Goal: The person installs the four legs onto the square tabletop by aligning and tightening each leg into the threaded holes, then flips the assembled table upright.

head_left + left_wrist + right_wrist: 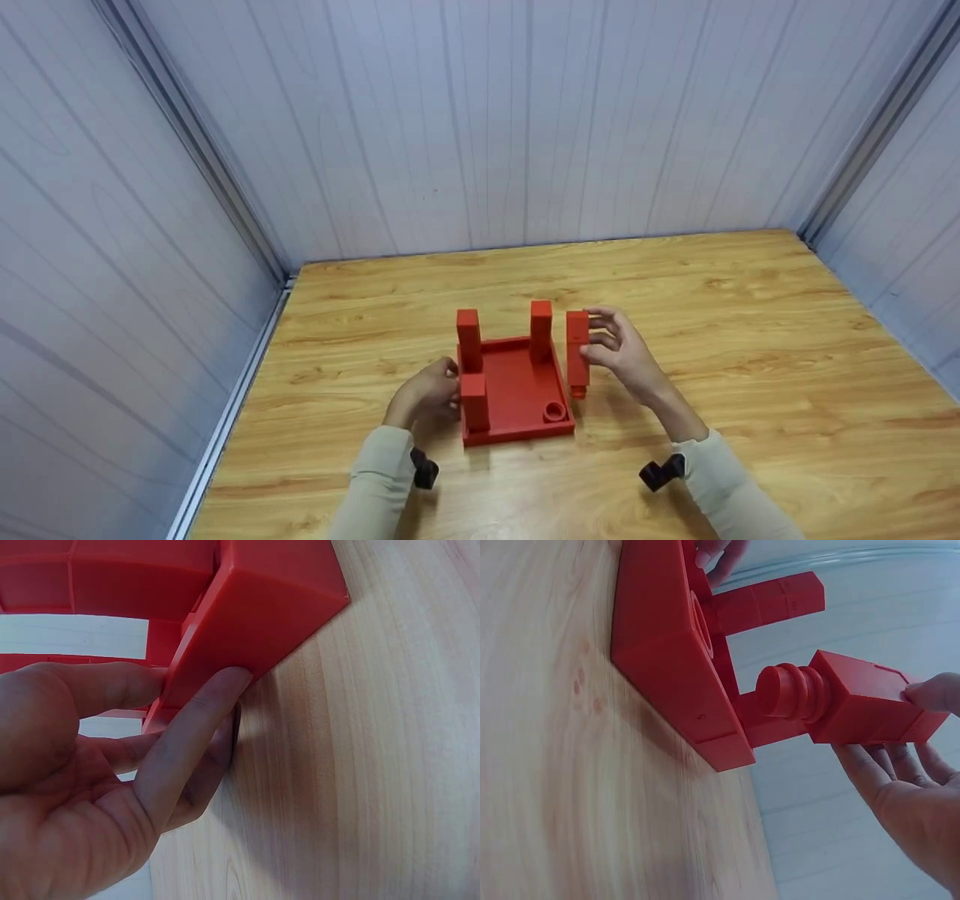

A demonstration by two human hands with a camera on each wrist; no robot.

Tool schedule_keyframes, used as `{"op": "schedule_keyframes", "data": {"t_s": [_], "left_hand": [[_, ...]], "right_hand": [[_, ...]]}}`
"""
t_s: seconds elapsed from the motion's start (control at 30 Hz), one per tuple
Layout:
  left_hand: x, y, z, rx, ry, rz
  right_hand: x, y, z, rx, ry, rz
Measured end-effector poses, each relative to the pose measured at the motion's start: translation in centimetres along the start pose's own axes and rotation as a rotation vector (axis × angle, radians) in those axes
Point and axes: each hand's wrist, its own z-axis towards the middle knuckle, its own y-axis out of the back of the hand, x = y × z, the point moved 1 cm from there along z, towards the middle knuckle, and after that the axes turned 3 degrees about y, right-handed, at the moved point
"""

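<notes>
A red square tray-like base [517, 390] lies on the table, with red square legs standing upright at three corners, such as the back-left leg [468, 334]. At its near right corner is a bare round socket [554, 412]. My left hand [431, 388] grips the base's left side, thumb at the rim and fingers along the outer wall. With thumb and fingers my right hand [626, 360] holds another red leg [877, 701] just right of the base. This leg's ridged round end [784, 691] points down and is apart from the socket.
The wooden table [750, 360] extends around the base on all sides. Pale panel walls [525, 127] rise along its back, left and right edges. Each wrist bears a small black camera, such as the right wrist camera [661, 473].
</notes>
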Motion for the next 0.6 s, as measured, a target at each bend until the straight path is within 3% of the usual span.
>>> {"op": "schedule_keyframes", "data": {"t_s": [0.6], "left_hand": [[0.0, 0.0, 0.1, -0.006, 0.005, 0.021]], "right_hand": [[-0.9, -1.8, -0.6, 0.24, 0.133, -0.086]]}}
